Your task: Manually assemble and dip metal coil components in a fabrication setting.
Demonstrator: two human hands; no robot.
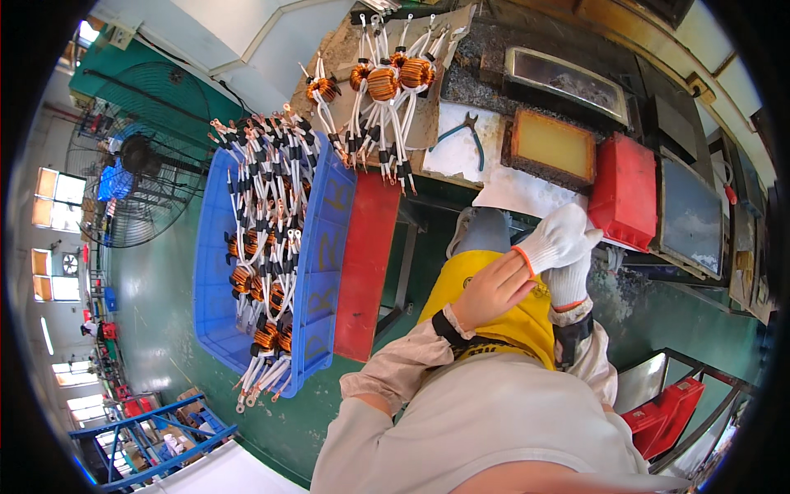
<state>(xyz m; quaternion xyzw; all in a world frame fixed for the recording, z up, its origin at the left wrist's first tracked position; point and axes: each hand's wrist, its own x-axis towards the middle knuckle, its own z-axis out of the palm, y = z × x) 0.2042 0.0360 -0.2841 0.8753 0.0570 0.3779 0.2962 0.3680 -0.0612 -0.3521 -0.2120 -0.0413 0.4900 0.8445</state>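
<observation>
My left hand (487, 295) is partly inside a white knitted glove (553, 240) with an orange cuff. The cuff crosses the hand, leaving its back and some straight fingers bare; the glove hides the others. A matching glove covers my right hand (569, 284), which is closed against the first glove, pinching it near its finger end. Both hands meet in front of my body, over a yellow garment (461, 280) and short of the bench edge. A black band (449, 326) circles my left wrist.
Left of me, a blue crate (325, 272) holds several copper-wound coils with white leads. More coils (383, 84) lie on the bench beside pliers (469, 136). A yellow-topped block (551, 148) and red bin (625, 191) stand at right. A fan (140, 156) stands far left.
</observation>
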